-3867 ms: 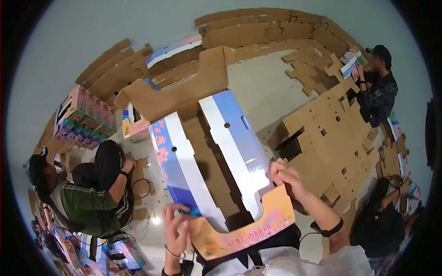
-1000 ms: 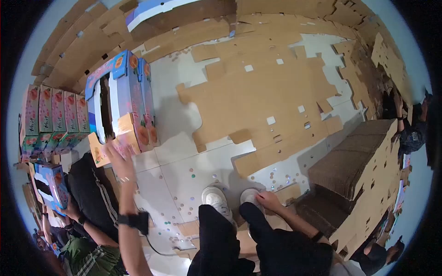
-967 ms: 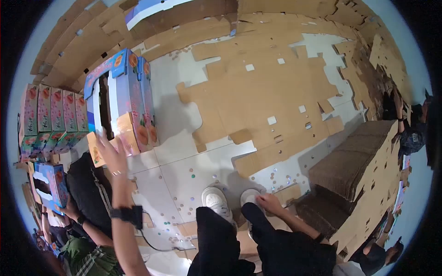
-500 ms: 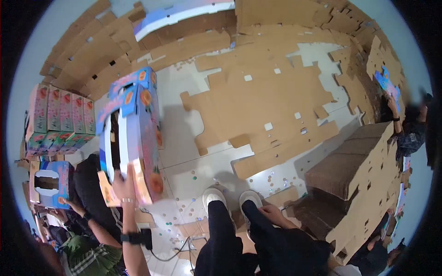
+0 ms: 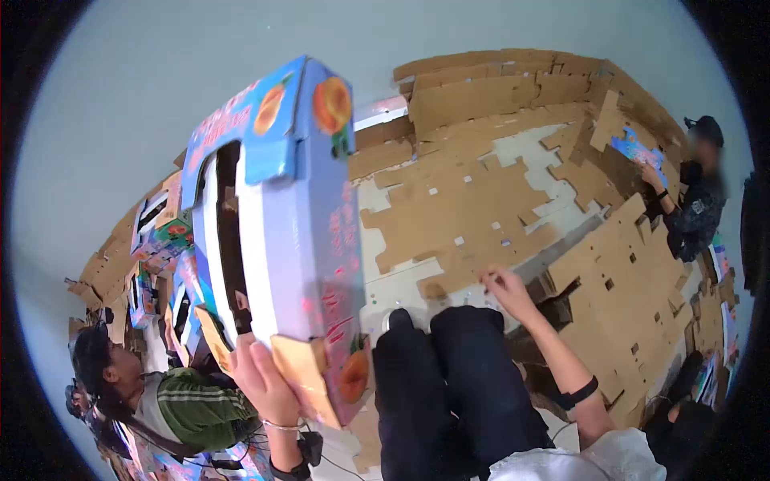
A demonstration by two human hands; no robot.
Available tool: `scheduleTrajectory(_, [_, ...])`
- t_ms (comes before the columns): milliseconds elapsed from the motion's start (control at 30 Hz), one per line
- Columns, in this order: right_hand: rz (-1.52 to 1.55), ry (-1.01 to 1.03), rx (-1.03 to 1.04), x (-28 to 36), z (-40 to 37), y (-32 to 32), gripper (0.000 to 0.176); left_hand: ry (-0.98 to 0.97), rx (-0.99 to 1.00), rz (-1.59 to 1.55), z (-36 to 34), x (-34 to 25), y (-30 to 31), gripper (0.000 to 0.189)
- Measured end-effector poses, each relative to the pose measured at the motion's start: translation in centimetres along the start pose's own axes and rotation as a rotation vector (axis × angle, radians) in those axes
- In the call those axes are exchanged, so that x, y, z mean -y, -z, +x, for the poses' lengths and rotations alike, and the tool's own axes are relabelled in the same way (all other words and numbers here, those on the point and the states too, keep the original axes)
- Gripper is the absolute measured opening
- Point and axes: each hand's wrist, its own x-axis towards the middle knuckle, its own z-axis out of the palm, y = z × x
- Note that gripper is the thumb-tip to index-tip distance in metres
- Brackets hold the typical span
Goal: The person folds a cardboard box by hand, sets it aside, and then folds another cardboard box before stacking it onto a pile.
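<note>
Black trousers: the wearer's knees, bent, at the bottom middle.
Left hand: fingers close together, hooked over the near end of the printed box between its orange flaps; how the thumb presses, I cannot tell.
Printed box: held up left of the knees, long slot uppermost, blue far end, peaches on its side.
Right hand: fingers loosely bent and slightly parted, right of the knees, near the brown board pierced with holes.
Floor: pale tiles, glossy, partly under flattened cardboard with ragged edges and small square holes.
Green sleeve: a person low at the left, near more printed boxes.
Dark jacket: a person at the far right, hand on a blue printed piece.
Cardboard barrier: low, upright, bending round the far side.
Room wall: plain, pale grey-green.
</note>
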Motion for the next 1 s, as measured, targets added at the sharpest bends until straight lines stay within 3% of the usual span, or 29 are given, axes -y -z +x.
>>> scheduleTrajectory(33, [-0.040,0.022,-0.052,2.0,-0.4,1.0,0.028,-0.121,-0.028,0.160,-0.9,-2.6,0.7,0.021])
scheduleTrajectory(100, [0.103,0.088,-0.088,8.6,-2.3,2.7,0.032,-0.041,0.115,0.334,-4.6,-8.4,2.9,0.026])
scheduleTrajectory(167, [0.241,0.145,-0.129,12.2,-4.8,3.5,0.037,-0.029,0.283,0.367,-10.0,-12.5,3.7,0.047])
scheduleTrajectory(233, [0.480,0.196,-0.153,13.7,-6.5,4.4,0.045,-0.088,0.735,0.434,-15.2,-16.2,5.5,0.073])
scheduleTrajectory(300, [0.474,0.195,-0.156,14.7,-7.9,4.6,0.050,-0.375,0.767,0.031,-18.4,-16.7,6.5,0.072])
scheduleTrajectory(367, [0.415,0.179,-0.084,13.0,-8.5,4.8,0.051,-0.354,0.886,-0.061,-18.6,-15.2,8.2,0.067])
scheduleTrajectory(400, [0.464,0.116,-0.047,12.5,-9.3,5.2,0.052,-0.336,0.870,-0.075,-18.4,-13.1,9.3,0.060])
scheduleTrajectory(433, [0.511,0.056,-0.004,12.0,-9.9,5.9,0.053,-0.175,0.843,-0.042,-16.8,-12.1,9.3,0.053])
scheduleTrajectory(467, [0.509,0.059,-0.002,11.9,-10.4,6.6,0.053,-0.236,0.516,-0.016,-15.6,-12.2,8.8,0.049])
scheduleTrajectory(533, [0.513,0.016,0.162,11.7,-12.1,7.3,0.058,-0.150,0.364,-0.037,-14.3,-8.0,6.5,0.076])
scheduleTrajectory(567, [0.515,0.015,0.167,11.5,-12.5,7.1,0.058,-0.147,0.363,-0.033,-13.6,-7.1,5.2,0.076])
scheduleTrajectory(633, [0.300,0.153,0.170,11.0,-12.9,6.9,0.068,0.140,0.415,-0.244,-12.5,-5.6,2.0,0.092])
scheduleTrajectory(667, [0.235,0.214,0.103,11.0,-12.8,6.5,0.068,0.143,0.410,-0.243,-12.7,-4.2,-0.1,0.092])
scheduleTrajectory(700, [0.235,0.216,0.111,10.8,-12.3,6.5,0.068,0.242,0.497,-0.440,-13.2,-2.5,-2.3,0.092])
scheduleTrajectory(733, [0.204,0.154,0.059,10.6,-11.8,6.5,0.063,0.345,0.583,-0.636,-13.4,-1.6,-3.3,0.093])
scheduleTrajectory(767, [0.172,0.090,0.006,10.4,-11.4,6.3,0.059,0.355,0.582,-0.633,-13.0,-2.0,-3.5,0.093])
scheduleTrajectory(833, [0.086,0.095,-0.078,10.4,-11.1,6.0,0.049,0.620,0.602,-0.773,-12.7,-3.9,-4.3,0.089])
scheduleTrajectory(900, [-0.082,0.113,-0.258,10.9,-10.2,5.5,0.032,0.595,0.542,-0.807,-12.2,-5.0,-4.7,0.080])
scheduleTrajectory(933, [-0.009,0.187,-0.384,11.0,-9.8,5.0,0.027,0.562,0.487,-0.836,-11.9,-5.1,-4.8,0.073])
scheduleTrajectory(1000, [-0.107,0.158,-0.367,11.1,-9.6,5.6,0.028,0.591,0.493,-0.847,-11.9,-4.1,-5.5,0.073])
